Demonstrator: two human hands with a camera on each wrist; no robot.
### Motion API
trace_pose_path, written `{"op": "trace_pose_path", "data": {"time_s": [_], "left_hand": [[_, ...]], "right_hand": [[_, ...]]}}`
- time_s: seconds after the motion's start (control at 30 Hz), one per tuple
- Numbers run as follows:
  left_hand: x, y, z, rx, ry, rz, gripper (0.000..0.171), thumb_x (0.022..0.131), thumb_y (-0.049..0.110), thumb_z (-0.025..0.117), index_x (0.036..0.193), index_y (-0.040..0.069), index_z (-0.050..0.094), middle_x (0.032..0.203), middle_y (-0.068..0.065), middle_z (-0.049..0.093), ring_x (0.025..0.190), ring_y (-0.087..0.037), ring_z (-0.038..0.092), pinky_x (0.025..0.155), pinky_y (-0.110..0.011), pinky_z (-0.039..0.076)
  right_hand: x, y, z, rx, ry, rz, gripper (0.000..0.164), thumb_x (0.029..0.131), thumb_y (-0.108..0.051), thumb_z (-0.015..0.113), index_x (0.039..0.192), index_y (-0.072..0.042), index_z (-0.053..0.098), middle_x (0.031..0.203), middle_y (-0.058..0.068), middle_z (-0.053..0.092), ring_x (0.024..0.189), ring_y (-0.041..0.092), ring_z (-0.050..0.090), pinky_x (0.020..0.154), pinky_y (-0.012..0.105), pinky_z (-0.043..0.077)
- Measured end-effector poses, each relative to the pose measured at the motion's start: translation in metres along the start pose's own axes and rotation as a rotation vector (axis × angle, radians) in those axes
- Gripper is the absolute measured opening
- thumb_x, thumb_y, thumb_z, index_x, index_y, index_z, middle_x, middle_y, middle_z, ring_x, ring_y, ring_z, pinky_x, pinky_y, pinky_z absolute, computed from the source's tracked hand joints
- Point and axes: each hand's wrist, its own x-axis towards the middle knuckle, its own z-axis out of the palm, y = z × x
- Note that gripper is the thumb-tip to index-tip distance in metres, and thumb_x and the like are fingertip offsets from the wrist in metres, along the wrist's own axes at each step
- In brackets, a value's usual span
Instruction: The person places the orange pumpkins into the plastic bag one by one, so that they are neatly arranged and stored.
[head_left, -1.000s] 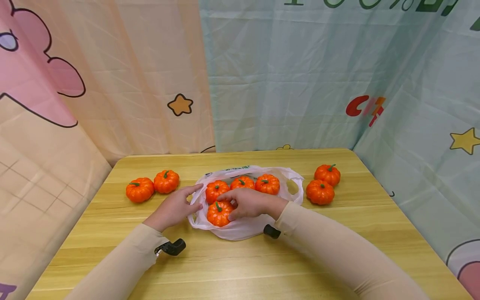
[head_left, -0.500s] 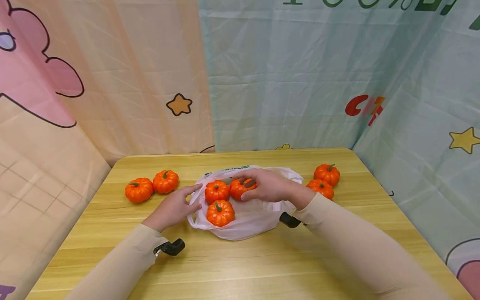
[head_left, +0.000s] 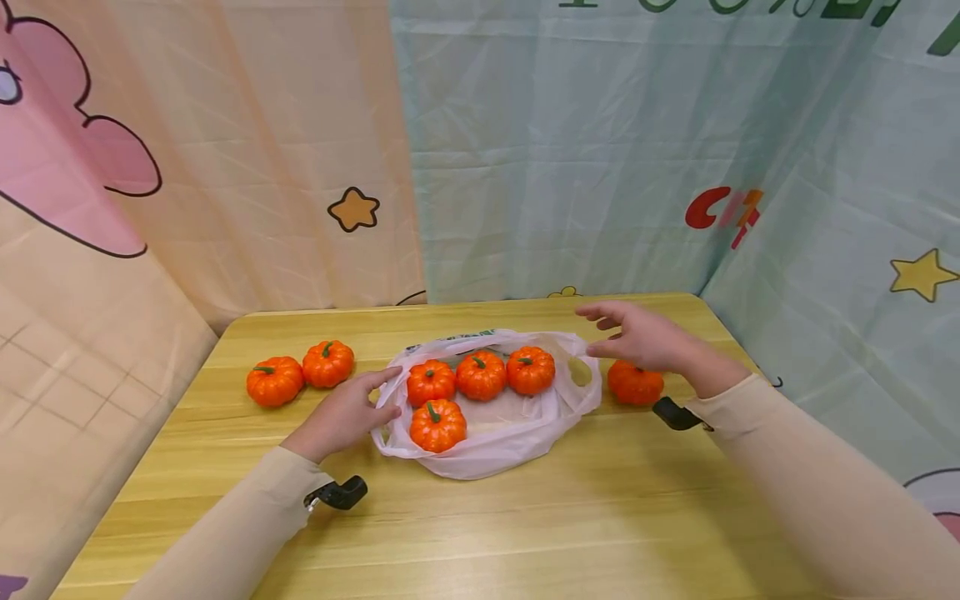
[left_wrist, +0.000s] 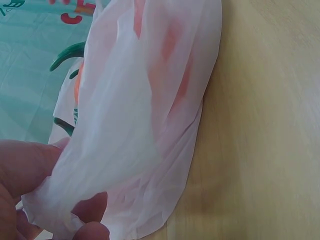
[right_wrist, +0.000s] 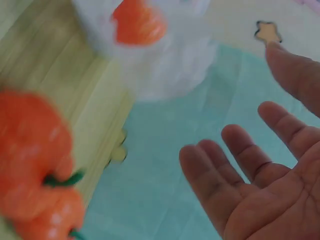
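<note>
A white plastic bag [head_left: 517, 446] lies spread on the wooden table with several small orange pumpkins [head_left: 482, 375] inside. At its left rim my left hand [head_left: 347, 417] pinches the plastic between thumb and fingers; the left wrist view shows the film [left_wrist: 115, 125] drawn up to the fingertips. To the right of the bag, my right hand [head_left: 645, 333] hovers with spread fingers and an empty palm. Below it a pumpkin [head_left: 635, 385] is partly covered by the hand, and a second one behind it is hidden in the head view. Both pumpkins [right_wrist: 30, 150] appear in the right wrist view.
Two more pumpkins [head_left: 275, 382] stand side by side on the table [head_left: 450, 533], left of the bag. Printed cloth [head_left: 555, 167] hangs behind the table and along both sides. A dark wrist mount [head_left: 677, 413] sits at each sleeve.
My right hand has left the front pumpkin in the bag, passed over the back ones, and moved right above the outer pumpkins. My left hand stays at the rim.
</note>
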Motion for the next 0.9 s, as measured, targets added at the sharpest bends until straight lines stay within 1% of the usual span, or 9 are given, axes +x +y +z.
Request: {"op": "trace_pose_path", "data": {"time_s": [0.1,0.2,0.4,0.6,0.8,0.9], "left_hand": [[0.000,0.001,0.000,0.001,0.000,-0.002,0.071,0.098,0.027,0.075,0.161,0.016,0.046,0.079,-0.006,0.044,0.052,-0.015,0.040,0.052,-0.024,0.036],[0.000,0.001,-0.001,0.000,-0.001,0.000,0.070,0.098,0.027,0.075,0.161,0.016,0.045,0.080,-0.006,0.045,0.052,-0.015,0.039,0.053,-0.024,0.037],[0.000,0.001,-0.001,0.000,0.000,0.010,0.070,0.098,0.027,0.075,0.161,0.015,0.046,0.084,-0.008,0.047,0.053,-0.015,0.039,0.053,-0.025,0.037],[0.000,0.001,0.000,-0.002,0.003,0.001,0.071,0.097,0.026,0.075,0.161,0.015,0.045,0.084,-0.009,0.047,0.053,-0.015,0.039,0.053,-0.024,0.037],[0.000,0.001,0.001,-0.006,0.001,-0.002,0.071,0.097,0.026,0.075,0.161,0.015,0.046,0.083,-0.008,0.045,0.053,-0.015,0.039,0.053,-0.024,0.036],[0.000,0.001,0.001,-0.009,0.001,-0.002,0.071,0.097,0.026,0.075,0.160,0.015,0.046,0.085,-0.008,0.046,0.054,-0.015,0.040,0.053,-0.025,0.037]], "right_hand": [[-0.006,0.020,-0.005,-0.094,0.019,0.014,0.066,0.098,-0.019,0.074,0.156,-0.004,0.048,0.158,0.022,0.049,0.139,0.048,0.050,0.108,0.061,0.050],[-0.010,0.039,-0.008,-0.145,0.014,0.031,0.067,0.096,-0.019,0.077,0.154,-0.001,0.049,0.154,0.025,0.052,0.135,0.050,0.052,0.109,0.064,0.047],[-0.019,0.067,-0.009,-0.127,-0.017,0.071,0.073,0.093,-0.021,0.081,0.153,0.003,0.048,0.151,0.031,0.053,0.134,0.052,0.051,0.110,0.068,0.043],[-0.022,0.080,-0.005,-0.075,-0.062,0.088,0.078,0.089,-0.021,0.084,0.152,0.007,0.047,0.149,0.032,0.054,0.132,0.051,0.053,0.112,0.065,0.043],[-0.024,0.089,0.001,-0.096,-0.061,0.109,0.082,0.086,-0.023,0.087,0.152,0.007,0.047,0.152,0.035,0.049,0.136,0.052,0.048,0.115,0.067,0.038],[-0.025,0.091,0.004,-0.103,-0.060,0.121,0.081,0.086,-0.023,0.086,0.152,0.007,0.047,0.149,0.036,0.051,0.134,0.052,0.049,0.114,0.067,0.038]]}}
